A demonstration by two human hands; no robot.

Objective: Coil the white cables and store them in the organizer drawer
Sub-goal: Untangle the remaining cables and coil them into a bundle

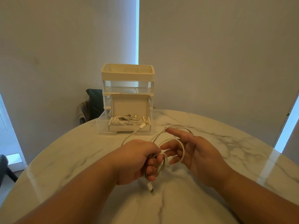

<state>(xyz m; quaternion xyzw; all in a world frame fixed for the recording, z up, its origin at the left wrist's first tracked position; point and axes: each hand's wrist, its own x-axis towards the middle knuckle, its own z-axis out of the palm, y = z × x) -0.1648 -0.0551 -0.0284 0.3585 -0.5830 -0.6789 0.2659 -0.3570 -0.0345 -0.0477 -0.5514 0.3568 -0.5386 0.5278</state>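
Note:
My left hand grips a bundle of loops of a white cable, its plug end hanging below the fist. My right hand is spread with straight fingers, and a cable loop runs around them. The cable's far end lies across the front of a small open cardboard box. That box holds several coiled white cables and sits in the pulled-out clear bottom drawer of a cream and clear organizer.
The round white marble table carries the organizer at its far edge. A dark chair stands behind the table at the left. Grey blinds fill the background.

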